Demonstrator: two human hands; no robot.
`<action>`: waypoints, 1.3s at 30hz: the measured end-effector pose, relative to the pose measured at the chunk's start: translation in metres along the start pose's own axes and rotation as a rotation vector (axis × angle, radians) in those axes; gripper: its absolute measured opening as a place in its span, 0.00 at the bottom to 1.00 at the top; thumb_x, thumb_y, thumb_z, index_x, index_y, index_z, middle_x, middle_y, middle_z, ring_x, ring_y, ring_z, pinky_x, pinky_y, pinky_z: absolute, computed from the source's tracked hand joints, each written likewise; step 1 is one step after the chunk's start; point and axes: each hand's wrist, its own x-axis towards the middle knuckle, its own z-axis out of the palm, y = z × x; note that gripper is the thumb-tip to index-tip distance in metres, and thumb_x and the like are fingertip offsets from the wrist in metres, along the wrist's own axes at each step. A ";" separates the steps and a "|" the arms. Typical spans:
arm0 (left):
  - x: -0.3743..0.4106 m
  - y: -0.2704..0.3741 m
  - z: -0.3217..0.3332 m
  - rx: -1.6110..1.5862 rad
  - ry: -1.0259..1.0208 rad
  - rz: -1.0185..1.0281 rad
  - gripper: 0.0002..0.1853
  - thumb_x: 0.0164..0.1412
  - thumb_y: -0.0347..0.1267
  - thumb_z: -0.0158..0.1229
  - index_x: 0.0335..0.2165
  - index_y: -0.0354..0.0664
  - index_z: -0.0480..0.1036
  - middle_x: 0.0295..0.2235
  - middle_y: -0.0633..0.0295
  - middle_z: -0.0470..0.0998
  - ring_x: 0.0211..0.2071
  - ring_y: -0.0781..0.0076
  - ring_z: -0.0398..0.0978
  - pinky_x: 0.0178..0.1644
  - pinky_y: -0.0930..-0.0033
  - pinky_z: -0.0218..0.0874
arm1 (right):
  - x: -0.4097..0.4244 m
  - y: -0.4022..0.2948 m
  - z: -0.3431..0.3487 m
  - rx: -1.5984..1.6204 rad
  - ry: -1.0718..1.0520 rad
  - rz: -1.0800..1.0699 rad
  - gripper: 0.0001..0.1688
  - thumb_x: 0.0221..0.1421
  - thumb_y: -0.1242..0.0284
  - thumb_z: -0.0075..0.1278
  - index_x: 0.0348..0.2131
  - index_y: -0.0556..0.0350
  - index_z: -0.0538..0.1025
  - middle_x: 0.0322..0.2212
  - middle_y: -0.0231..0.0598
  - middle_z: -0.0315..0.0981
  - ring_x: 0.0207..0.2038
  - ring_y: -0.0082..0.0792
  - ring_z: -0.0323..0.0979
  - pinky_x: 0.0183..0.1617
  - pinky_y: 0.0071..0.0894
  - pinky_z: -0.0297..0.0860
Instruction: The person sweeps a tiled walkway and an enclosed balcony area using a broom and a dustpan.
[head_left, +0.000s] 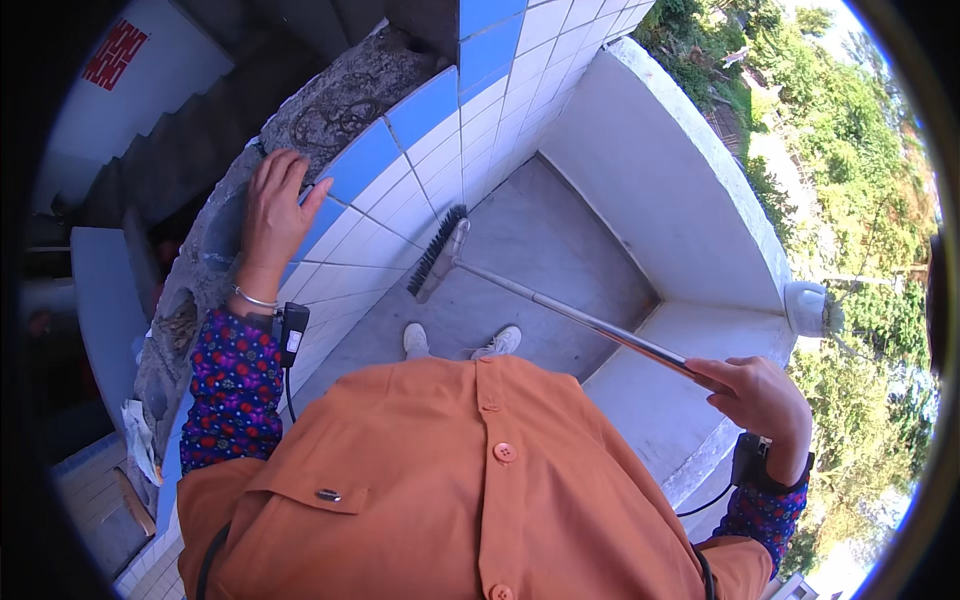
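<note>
My right hand (757, 390) is closed around the upper end of a metal broom handle (577, 319), over at the right. The handle slants down to a broom head (442, 259) with dark bristles, close to the foot of the white-tiled wall (420, 191). At the left, my left hand (281, 199) rests on the rough concrete top (337, 105) of that wall, near its blue tile edge, with the thumb apart from the fingers. A small light object shows by the thumb; whether the hand holds it is unclear.
Both shoes stand on the grey concrete floor (525, 217). A white parapet (667, 180) bounds the right side, with trees (862, 187) beyond it. Dark stairs (172, 112) lie past the left wall. A wood piece (135, 502) and crumpled white material (139, 435) sit at lower left.
</note>
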 end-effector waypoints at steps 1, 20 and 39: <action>-0.001 0.000 -0.001 -0.002 -0.010 -0.011 0.18 0.56 0.37 0.60 0.39 0.32 0.73 0.43 0.51 0.73 0.49 0.53 0.67 0.53 0.57 0.60 | -0.009 -0.005 -0.007 0.019 0.039 -0.019 0.30 0.42 0.79 0.58 0.49 0.47 0.74 0.26 0.44 0.77 0.28 0.48 0.75 0.31 0.43 0.69; -0.003 -0.007 0.005 -0.011 -0.023 0.021 0.18 0.59 0.37 0.57 0.39 0.31 0.72 0.43 0.50 0.72 0.49 0.53 0.68 0.54 0.57 0.59 | 0.120 0.008 0.236 0.569 -0.077 0.310 0.18 0.53 0.75 0.47 0.45 0.58 0.70 0.26 0.49 0.75 0.29 0.44 0.75 0.31 0.42 0.70; -0.001 -0.019 0.023 -0.093 -0.070 0.079 0.20 0.62 0.36 0.53 0.47 0.31 0.67 0.47 0.48 0.70 0.51 0.50 0.65 0.55 0.55 0.57 | 0.134 0.003 0.379 0.783 0.395 0.791 0.19 0.53 0.68 0.44 0.38 0.68 0.74 0.36 0.64 0.74 0.43 0.59 0.72 0.48 0.49 0.68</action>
